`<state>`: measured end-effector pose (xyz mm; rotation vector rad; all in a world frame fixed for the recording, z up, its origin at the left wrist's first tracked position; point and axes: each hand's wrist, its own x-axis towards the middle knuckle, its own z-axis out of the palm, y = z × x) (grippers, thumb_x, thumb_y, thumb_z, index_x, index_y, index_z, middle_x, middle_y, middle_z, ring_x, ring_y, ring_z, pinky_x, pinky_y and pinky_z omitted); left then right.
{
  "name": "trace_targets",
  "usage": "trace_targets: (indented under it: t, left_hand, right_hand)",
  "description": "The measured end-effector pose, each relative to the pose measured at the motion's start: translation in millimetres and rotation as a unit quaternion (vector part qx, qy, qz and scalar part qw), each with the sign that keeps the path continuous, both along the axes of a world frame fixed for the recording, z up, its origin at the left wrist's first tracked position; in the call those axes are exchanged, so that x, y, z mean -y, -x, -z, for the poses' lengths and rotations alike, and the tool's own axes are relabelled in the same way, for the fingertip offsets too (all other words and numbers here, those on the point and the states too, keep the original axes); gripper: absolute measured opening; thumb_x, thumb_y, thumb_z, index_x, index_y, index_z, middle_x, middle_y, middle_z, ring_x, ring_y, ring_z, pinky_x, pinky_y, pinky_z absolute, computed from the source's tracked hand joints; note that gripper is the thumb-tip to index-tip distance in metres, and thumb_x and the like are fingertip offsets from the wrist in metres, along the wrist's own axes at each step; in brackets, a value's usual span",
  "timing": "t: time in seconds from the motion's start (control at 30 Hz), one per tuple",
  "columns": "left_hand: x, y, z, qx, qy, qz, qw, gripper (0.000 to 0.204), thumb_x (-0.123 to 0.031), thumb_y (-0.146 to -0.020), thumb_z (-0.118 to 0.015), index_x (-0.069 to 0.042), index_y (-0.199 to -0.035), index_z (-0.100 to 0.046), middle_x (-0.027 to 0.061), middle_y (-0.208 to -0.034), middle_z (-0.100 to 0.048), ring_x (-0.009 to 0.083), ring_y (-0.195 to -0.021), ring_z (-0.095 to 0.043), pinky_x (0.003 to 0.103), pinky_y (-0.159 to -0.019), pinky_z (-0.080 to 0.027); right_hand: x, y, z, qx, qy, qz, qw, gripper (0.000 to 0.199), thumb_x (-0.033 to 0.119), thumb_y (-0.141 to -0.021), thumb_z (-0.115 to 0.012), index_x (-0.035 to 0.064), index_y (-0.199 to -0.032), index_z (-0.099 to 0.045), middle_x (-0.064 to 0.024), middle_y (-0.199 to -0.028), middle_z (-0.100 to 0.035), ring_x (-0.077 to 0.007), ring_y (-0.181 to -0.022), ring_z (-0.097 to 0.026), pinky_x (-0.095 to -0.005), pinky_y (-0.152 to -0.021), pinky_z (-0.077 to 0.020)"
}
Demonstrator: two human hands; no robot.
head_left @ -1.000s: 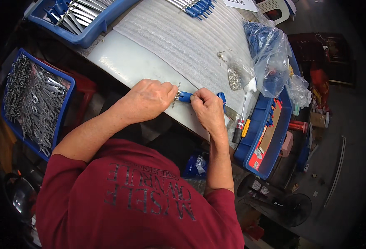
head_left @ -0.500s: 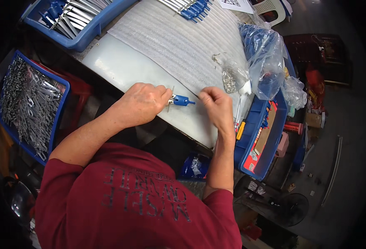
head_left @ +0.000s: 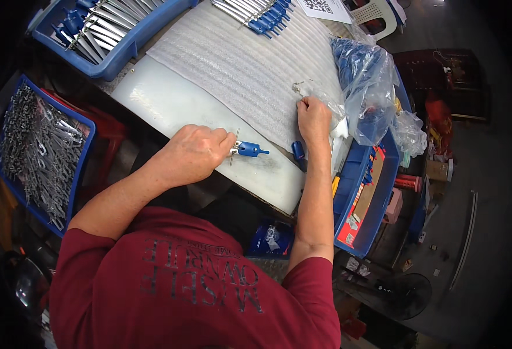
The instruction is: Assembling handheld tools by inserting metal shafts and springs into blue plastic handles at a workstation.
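One blue-ended metal piece (head_left: 248,149) is in work, lying near the middle of the view with its blue end pointing to 3 o'clock from the left hand (head_left: 195,152). The left fingers are clenched around its metal end, most of which they hide; a single thin pin (head_left: 233,158) crosses it beside the knuckles. The right hand (head_left: 315,119), at about half past 1, has its fingers curled in beside a little cluster of small metal parts (head_left: 298,88), too tiny to count; I cannot tell whether they grasp any.

Judging by what lies about, the work is partway through a batch. At 12 o'clock, a row of blue-ended strips (head_left: 262,24) on the one foam sheet (head_left: 221,75) looks done: at least six, overlapping too closely for a sure count. The piece in hand seems unfinished, and one short blue part (head_left: 298,150) lies loose just inside the right forearm.

Plenty seems left. Three blue containers show: a bin (head_left: 101,71) at half past 10 with many strips, a tray (head_left: 84,168) at 9 heaped with uncountable grey metal parts, and a crate (head_left: 342,205) just past 3, near one yellow handle (head_left: 335,185).
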<state>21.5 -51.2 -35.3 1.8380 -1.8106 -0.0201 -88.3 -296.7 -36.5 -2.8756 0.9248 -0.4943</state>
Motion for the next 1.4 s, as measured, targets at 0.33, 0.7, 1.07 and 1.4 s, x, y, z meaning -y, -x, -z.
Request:
trace_targets:
  t: [0.33,0.7,1.07,1.4]
  left_hand:
    - [0,1,0,-0.004,-0.005,0.005,1.0,0.014,-0.008,-0.069,-0.055,-0.003,-0.081,-0.048,0.008,-0.062,-0.047,0.0237,-0.056,-0.052,0.034,-0.049,-0.042]
    - [-1,0,2,0.003,-0.01,-0.007,1.0,0.014,-0.008,-0.07,-0.055,-0.004,-0.081,-0.048,0.0074,-0.063,-0.048,0.0239,-0.056,-0.053,0.034,-0.049,-0.042]
    - [-1,3,3,0.018,-0.018,-0.011,1.0,0.017,-0.01,-0.069,-0.056,-0.004,-0.084,-0.049,0.0072,-0.064,-0.048,0.0238,-0.057,-0.053,0.034,-0.05,-0.043]
    - [-2,3,5,0.025,-0.016,-0.009,1.0,0.019,-0.011,-0.069,-0.055,-0.003,-0.086,-0.049,0.0075,-0.064,-0.049,0.0234,-0.057,-0.053,0.034,-0.051,-0.043]
  right_hand:
    - [0,0,2,-0.03,0.052,-0.026,0.998,0.014,0.011,-0.074,-0.05,-0.001,-0.074,-0.057,-0.0212,-0.072,-0.056,-0.0368,-0.068,-0.054,-0.0417,-0.061,-0.0422]
    - [-94,38,-34,0.05,-0.375,-0.071,0.923,0.016,0.012,-0.079,-0.053,-0.0024,-0.073,-0.052,-0.0016,-0.059,-0.045,-0.0073,-0.057,-0.04,-0.0225,-0.051,-0.0346]
    - [-117,37,-30,0.012,-0.311,-0.073,0.948,0.017,0.012,-0.079,-0.051,-0.0029,-0.073,-0.051,-0.0089,-0.059,-0.045,-0.0124,-0.054,-0.041,-0.0264,-0.051,-0.0364]
    - [-120,34,-29,0.01,-0.293,-0.06,0.954,0.016,0.012,-0.077,-0.052,-0.0034,-0.073,-0.052,-0.0123,-0.059,-0.047,-0.0151,-0.053,-0.043,-0.0283,-0.051,-0.0375]
